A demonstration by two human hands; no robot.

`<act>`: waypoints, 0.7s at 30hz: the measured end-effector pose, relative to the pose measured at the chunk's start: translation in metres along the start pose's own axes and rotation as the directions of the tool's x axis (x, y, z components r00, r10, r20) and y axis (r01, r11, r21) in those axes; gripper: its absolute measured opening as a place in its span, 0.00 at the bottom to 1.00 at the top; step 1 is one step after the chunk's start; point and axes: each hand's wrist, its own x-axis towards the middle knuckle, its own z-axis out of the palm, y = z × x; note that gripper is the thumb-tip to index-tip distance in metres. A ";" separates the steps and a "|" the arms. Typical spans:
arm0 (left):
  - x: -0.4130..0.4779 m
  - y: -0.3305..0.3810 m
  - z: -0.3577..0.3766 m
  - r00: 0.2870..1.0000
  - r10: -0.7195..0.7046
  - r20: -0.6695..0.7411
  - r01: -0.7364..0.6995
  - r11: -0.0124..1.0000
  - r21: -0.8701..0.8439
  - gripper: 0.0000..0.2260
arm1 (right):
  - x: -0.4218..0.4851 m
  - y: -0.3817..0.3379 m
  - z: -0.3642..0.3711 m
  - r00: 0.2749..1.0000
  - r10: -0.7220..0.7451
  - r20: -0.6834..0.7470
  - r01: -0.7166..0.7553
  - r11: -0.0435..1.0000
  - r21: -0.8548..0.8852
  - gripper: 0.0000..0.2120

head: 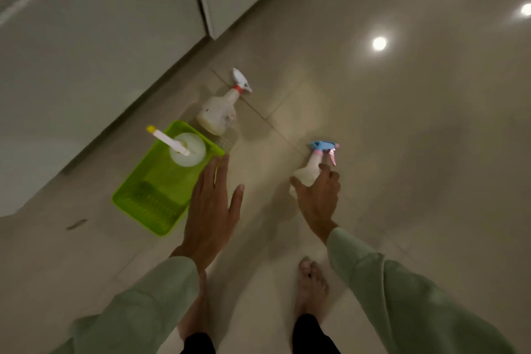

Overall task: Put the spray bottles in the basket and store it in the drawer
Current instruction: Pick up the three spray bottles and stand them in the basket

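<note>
A lime-green plastic basket sits on the tiled floor and holds one white spray bottle with a yellow-tipped nozzle. Just beyond the basket stands a second white bottle with a white and red trigger. To the right stands a small bottle with a blue and pink trigger head. My right hand is wrapped around that small bottle's body. My left hand hovers open, fingers spread, over the basket's right edge, holding nothing.
Pale cabinet fronts with a dark plinth run along the upper left. Glossy floor tiles with ceiling-light reflections stretch to the right. My bare feet stand at the bottom centre.
</note>
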 end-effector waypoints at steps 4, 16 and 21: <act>0.018 0.017 0.051 0.999 0.017 0.050 -0.017 1.000 -0.007 0.28 | 0.036 0.024 0.007 0.989 0.110 0.101 -0.117 0.991 0.063 0.46; 0.024 -0.013 0.099 0.994 -0.052 0.100 0.055 0.998 -0.029 0.28 | 0.070 0.041 0.035 0.959 0.135 0.250 -0.211 0.928 0.308 0.30; -0.007 -0.010 0.048 0.992 -0.100 0.072 0.104 0.993 -0.059 0.28 | 0.019 0.015 0.003 0.943 -0.019 0.333 -0.146 0.876 0.461 0.27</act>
